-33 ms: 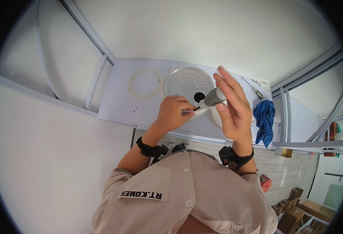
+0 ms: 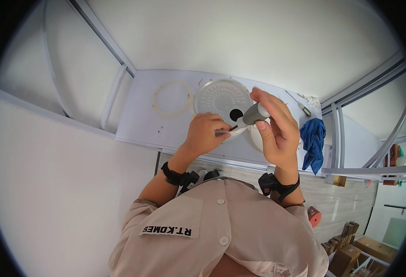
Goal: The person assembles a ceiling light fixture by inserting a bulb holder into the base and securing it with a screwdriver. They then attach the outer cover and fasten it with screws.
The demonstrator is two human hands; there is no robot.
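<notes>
My left hand (image 2: pixel 206 132) is closed in a pinch on a small thin pale piece (image 2: pixel 236 132); most of it is hidden by the fingers. My right hand (image 2: pixel 279 131) holds a screwdriver (image 2: pixel 254 115) by its thick grey handle, the thumb and fingers around the handle's end. The tool is tilted, its dark shaft pointing down at the piece in my left fingers. Beneath and beyond my hands lies a round silvery plate (image 2: pixel 222 92) with a radial pattern and a black round spot (image 2: pixel 236 115). Partly behind my right hand shows a white round part (image 2: pixel 257 138).
A thin cream ring (image 2: pixel 155 102) lies on the white table (image 2: pixel 140 124) at the left. At the far right are another screwdriver (image 2: pixel 304 109), a crumpled white scrap (image 2: pixel 313 100) and a blue cloth (image 2: pixel 313 141) hanging over the edge. Metal frame bars (image 2: pixel 339 138) stand beside the table.
My right hand's raised fingers have bent down and closer to the screwdriver's handle. My left hand stays where it was.
</notes>
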